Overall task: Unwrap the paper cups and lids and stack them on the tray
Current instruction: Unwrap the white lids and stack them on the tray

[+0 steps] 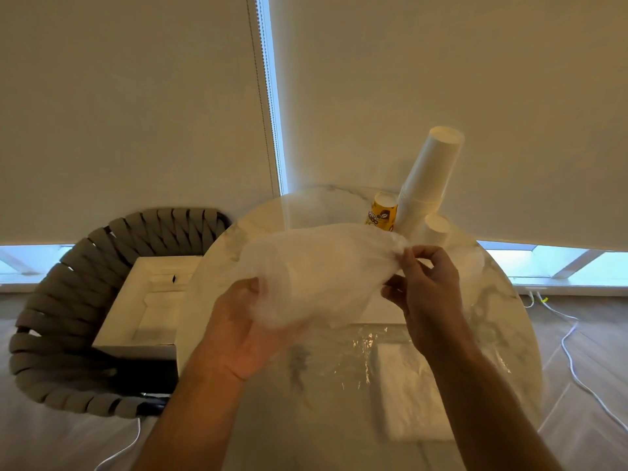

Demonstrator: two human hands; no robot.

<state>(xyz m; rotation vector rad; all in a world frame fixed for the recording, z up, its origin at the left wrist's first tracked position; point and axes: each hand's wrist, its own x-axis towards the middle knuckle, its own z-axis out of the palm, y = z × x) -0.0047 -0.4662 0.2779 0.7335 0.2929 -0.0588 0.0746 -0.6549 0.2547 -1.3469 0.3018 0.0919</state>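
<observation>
I'm seeing L hand (238, 328) gripping a thin, cloudy white plastic wrapper (316, 266), R hand (428, 283) pinching its 3 o'clock end; white cup stack (428, 178) leaning at 1 o'clock.

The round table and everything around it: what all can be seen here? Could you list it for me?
Table: one, round, pale marble look, centre.
White cup stack: one, upside down, tall, far side of table.
Yellow cup: one, printed, upside down, left of the stack.
Small white cup: one, upside down, at the stack's foot.
Plastic wrap: one, cloudy white, held up between both hands.
Clear film: one, crinkled, on the table near the person.
Chair: one, grey woven, left of table.
White box: one, open, on the chair.
Cables: white, on the floor at right.
Left hand: grips the wrap.
Right hand: pinches the wrap.
</observation>
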